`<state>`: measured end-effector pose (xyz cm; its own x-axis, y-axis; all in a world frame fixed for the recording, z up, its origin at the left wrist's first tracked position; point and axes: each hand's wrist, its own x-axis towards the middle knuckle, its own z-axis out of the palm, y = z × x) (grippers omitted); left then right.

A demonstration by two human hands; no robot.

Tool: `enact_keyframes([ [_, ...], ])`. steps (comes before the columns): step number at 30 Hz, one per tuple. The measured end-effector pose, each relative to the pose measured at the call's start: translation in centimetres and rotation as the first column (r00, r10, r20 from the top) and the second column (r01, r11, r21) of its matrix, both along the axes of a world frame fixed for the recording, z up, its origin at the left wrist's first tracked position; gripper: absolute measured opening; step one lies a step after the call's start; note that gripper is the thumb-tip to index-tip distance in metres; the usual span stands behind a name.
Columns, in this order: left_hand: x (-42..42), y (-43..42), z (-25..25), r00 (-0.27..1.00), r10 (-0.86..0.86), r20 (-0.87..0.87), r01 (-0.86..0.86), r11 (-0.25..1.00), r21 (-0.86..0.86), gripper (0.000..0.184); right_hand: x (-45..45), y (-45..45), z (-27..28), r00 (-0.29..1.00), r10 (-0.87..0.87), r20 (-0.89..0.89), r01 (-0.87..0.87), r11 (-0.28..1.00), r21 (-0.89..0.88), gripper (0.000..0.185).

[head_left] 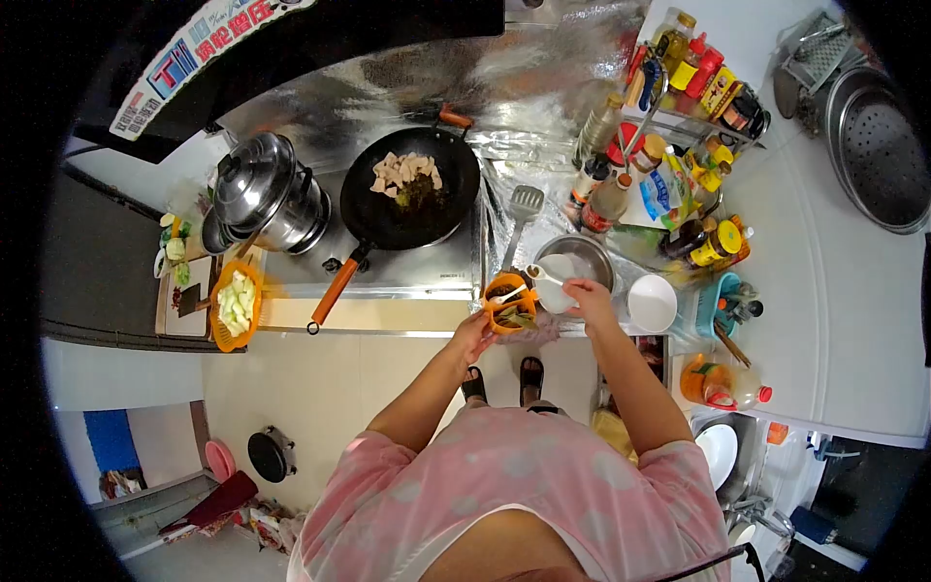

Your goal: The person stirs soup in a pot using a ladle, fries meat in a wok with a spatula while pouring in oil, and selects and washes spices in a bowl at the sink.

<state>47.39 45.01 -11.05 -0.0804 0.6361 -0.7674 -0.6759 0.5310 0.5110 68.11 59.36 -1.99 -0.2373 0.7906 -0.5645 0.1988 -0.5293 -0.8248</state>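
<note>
My left hand [472,337] is closed on the rim of an orange divided spice box [499,320], which holds dark spices, dried leaves and a small white spoon [508,296]. My right hand [590,299] pinches the handle of another small white spoon [545,275], held just right of the box. What lies in that spoon's bowl is too small to name. Behind it are a pale round dish and a metal bowl [593,254]. On the stove, a black wok [388,223] holds pale meat pieces [405,171] beside a dark heap of seasoning.
A steel pot [281,209] stands left of the wok, near an orange basket [225,335] of cut pale vegetables. A slotted spatula [525,206] lies right of the stove. A white bowl [652,303], several sauce bottles [607,202] and an oil jug [718,381] stand on the right.
</note>
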Motion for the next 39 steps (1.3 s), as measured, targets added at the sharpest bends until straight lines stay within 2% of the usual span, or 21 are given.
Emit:
enact_keyframes([
  [3,-0.1,-0.3,-1.7,0.999,0.007,0.046,-0.013,0.992,0.126,0.033,-0.2,-0.5,-0.3,0.999,-0.032,0.019,0.033,0.999,-0.013,0.021],
  [5,-0.1,-0.5,-1.9,1.000,-0.017,-0.025,0.019,0.997,0.080,0.037,-0.2,-0.4,-1.4,0.998,-0.026,0.050,0.026,1.000,-0.011,0.022],
  [8,-0.1,-0.9,-1.0,0.991,0.004,-0.132,0.002,0.999,0.052,0.042,-0.4,-0.5,-2.3,1.000,-0.027,-0.008,0.027,1.000,-0.010,0.022],
  [10,-0.3,-1.3,0.1,0.973,0.046,-0.227,-0.040,0.999,0.031,0.048,-0.6,-0.6,-2.9,0.999,-0.046,-0.017,0.046,0.999,0.007,0.022],
  [13,-0.9,-1.5,0.7,0.874,0.081,-0.479,0.016,0.981,0.196,0.049,-0.9,-0.8,-2.8,0.992,-0.104,-0.075,0.105,0.994,0.014,0.018],
  [15,-1.3,-0.9,0.9,0.728,0.144,-0.670,0.069,0.958,0.280,0.042,-0.9,-1.0,-2.5,0.988,-0.120,-0.102,0.123,0.992,0.025,0.017],
  [18,-0.7,1.4,4.8,0.486,0.200,-0.851,0.206,0.920,0.334,0.032,-0.8,-1.2,-2.2,0.989,-0.115,-0.098,0.123,0.989,0.079,0.017],
  [21,-0.4,3.8,9.1,0.261,0.148,-0.954,0.476,0.840,0.261,0.034,-0.9,-1.2,-2.3,0.988,-0.135,-0.080,0.146,0.979,0.142,0.019],
  [24,0.7,5.7,10.4,0.020,0.231,-0.973,0.609,0.769,0.195,0.034,-0.4,-0.8,-3.2,0.991,-0.097,-0.090,0.110,0.983,0.150,0.021],
  [27,1.3,7.1,9.8,0.016,0.248,-0.969,0.630,0.750,0.202,0.035,-0.2,-0.8,-2.5,0.988,-0.078,-0.135,0.096,0.987,0.128,0.021],
  [29,1.5,7.6,9.2,0.039,0.241,-0.970,0.623,0.753,0.213,0.028,-0.3,-0.9,-2.2,0.987,-0.083,-0.141,0.100,0.988,0.121,0.021],
  [32,1.5,7.8,9.2,0.038,0.225,-0.974,0.638,0.744,0.197,0.022,0.0,-0.4,-2.0,0.987,-0.011,-0.158,0.008,1.000,-0.023,0.017],
  [34,1.6,8.0,8.9,0.045,0.225,-0.973,0.627,0.752,0.203,0.019,-0.3,-0.7,-1.4,0.991,-0.030,-0.132,0.037,0.998,0.049,0.016],
  [35,1.6,8.0,8.8,0.078,0.230,-0.970,0.610,0.759,0.229,0.018,-0.5,-0.7,-1.2,0.992,-0.039,-0.119,0.049,0.995,0.087,0.016],
  [37,1.7,8.0,8.7,0.145,0.240,-0.960,0.573,0.771,0.279,0.017,-0.4,-0.4,-1.5,0.993,-0.016,-0.118,0.023,0.998,0.054,0.015],
  [38,1.5,7.8,8.7,0.242,0.216,-0.946,0.501,0.807,0.313,0.016,-0.3,-0.3,-1.7,0.993,-0.005,-0.118,0.010,0.999,0.035,0.014],
  [39,1.2,7.4,8.8,0.338,0.198,-0.920,0.421,0.842,0.336,0.015,-0.1,-0.1,-2.2,0.998,0.057,-0.032,-0.053,0.992,0.112,0.014],
])
